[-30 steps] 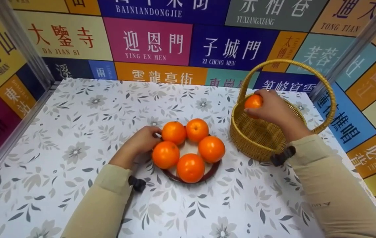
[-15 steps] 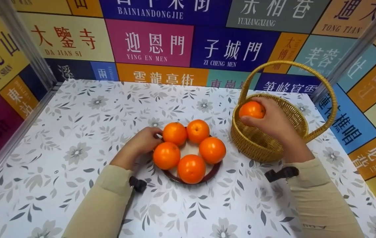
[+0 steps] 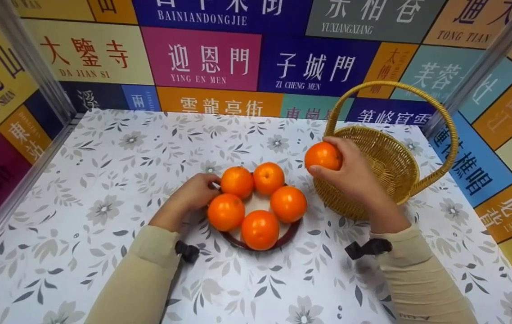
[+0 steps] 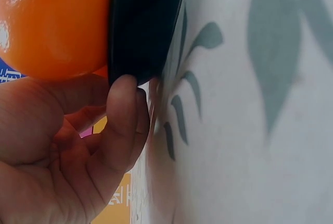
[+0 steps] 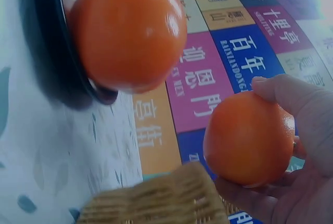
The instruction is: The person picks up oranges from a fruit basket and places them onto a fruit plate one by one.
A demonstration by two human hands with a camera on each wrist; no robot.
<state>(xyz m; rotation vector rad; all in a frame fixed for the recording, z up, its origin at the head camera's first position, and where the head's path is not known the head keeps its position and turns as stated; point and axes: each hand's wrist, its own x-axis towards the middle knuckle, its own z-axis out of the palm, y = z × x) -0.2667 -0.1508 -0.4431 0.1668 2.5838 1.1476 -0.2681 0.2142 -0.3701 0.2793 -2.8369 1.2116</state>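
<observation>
Between the fingers and thumb of my right hand (image 3: pixel 354 173) is an orange (image 3: pixel 321 156), held in the air just left of the basket's rim. The same held orange (image 5: pixel 247 138) shows in the right wrist view. A yellow wicker basket (image 3: pixel 341 202) with a tall hoop handle stands beneath and behind that hand. My left hand (image 3: pixel 196 192) grips the left edge of a dark-rimmed plate (image 3: pixel 289 235). In the left wrist view, fingertips (image 4: pixel 122 91) rest against the dark plate side (image 4: pixel 148 21). Several oranges (image 3: pixel 260 229) form a ring on the plate.
A white table cover (image 3: pixel 116 252) with grey flowers and leaves lies under everything. Panels with colourful lettering (image 3: pixel 202 58) enclose the back and both sides. The basket handle (image 3: pixel 449 135) arches high at the right.
My right hand has brought the orange out of the basket, leftward over its rim and nearer the plate. The left hand stays at the plate's edge.
</observation>
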